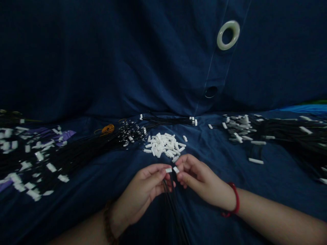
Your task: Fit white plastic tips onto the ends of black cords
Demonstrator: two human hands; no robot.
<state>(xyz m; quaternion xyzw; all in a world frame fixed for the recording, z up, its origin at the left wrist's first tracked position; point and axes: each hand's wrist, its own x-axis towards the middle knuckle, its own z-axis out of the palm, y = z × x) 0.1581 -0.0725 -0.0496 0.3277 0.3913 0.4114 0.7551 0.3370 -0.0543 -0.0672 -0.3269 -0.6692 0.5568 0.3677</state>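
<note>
My left hand [145, 190] pinches a small white plastic piece [168, 169] and holds several thin black cords [173, 207] that trail down toward me. My right hand [199, 178], with a red bracelet at the wrist, pinches a second white piece [176, 169] right beside the first. The two pieces almost touch between my fingertips. Just beyond my hands lies a heap of loose white pieces [165, 144] on the dark blue cloth [102, 177].
A bundle of black cords with white tags [33, 160] spreads over the left. Another bundle of cords with white ends [268, 132] lies at the right. More cords with metal ends [130, 131] lie behind the heap. A pale ring [228, 34] sits in the cloth behind.
</note>
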